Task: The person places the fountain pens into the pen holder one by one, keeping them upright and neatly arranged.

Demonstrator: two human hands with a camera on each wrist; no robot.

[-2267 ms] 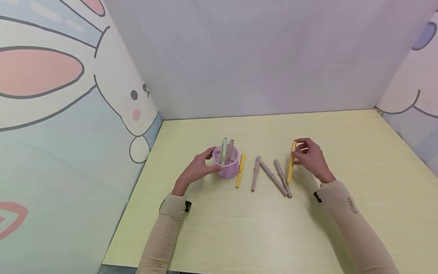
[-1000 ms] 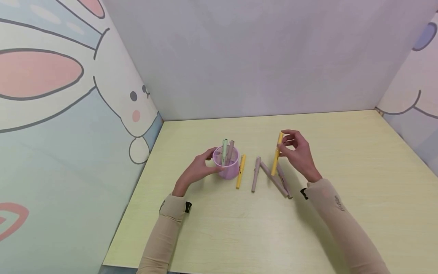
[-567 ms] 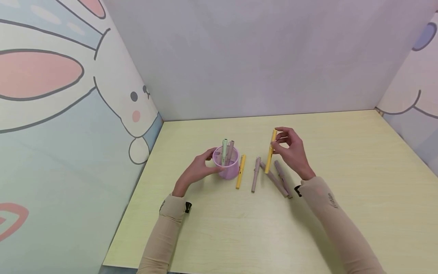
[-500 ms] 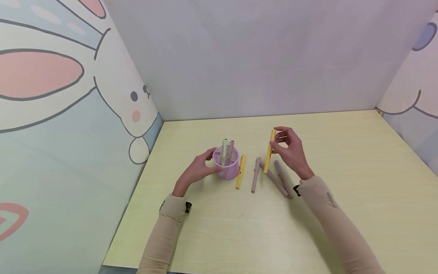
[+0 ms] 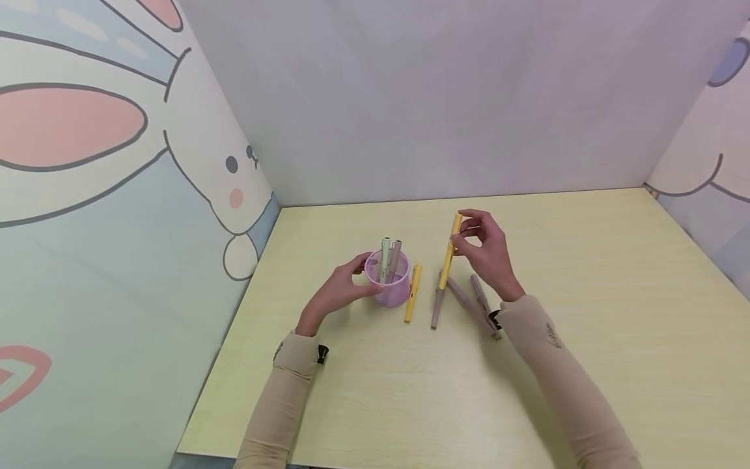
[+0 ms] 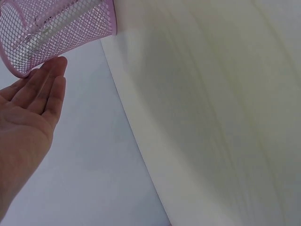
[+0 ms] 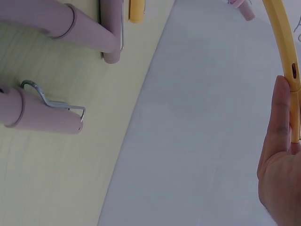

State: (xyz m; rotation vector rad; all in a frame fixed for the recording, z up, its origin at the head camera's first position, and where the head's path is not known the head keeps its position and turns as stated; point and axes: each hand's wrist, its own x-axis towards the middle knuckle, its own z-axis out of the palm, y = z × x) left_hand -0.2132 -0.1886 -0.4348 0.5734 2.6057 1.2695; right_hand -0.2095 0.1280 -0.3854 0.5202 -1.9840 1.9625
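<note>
A pink-purple mesh pen cup (image 5: 392, 296) stands on the table, with a pale green pen (image 5: 384, 260) and a mauve pen (image 5: 396, 251) leaning inside. My left hand (image 5: 336, 290) holds it from the left, thumb on the near side and fingers on the far side. In the left wrist view, my fingers (image 6: 54, 96) touch the mesh wall. To the right of the cup, my right hand (image 5: 487, 255) pinches a yellow pen (image 5: 449, 260) near its upper part. That pen is tilted, above the loose pens; the right wrist view shows a fingertip (image 7: 281, 87) against it.
Beside the cup lies another yellow pen (image 5: 413, 296). Further right are a mauve pen (image 5: 436, 312), partly behind the held pen, and two more mauve pens meeting at their near ends, one slanting (image 5: 465, 301) and one steeper (image 5: 480, 293). A grey wall (image 5: 445, 98) borders the table's back.
My right hand has carried the yellow pen leftward and slightly farther away, from the rightmost mauve pens to over the leftmost loose one. The left hand and cup have stayed still.
</note>
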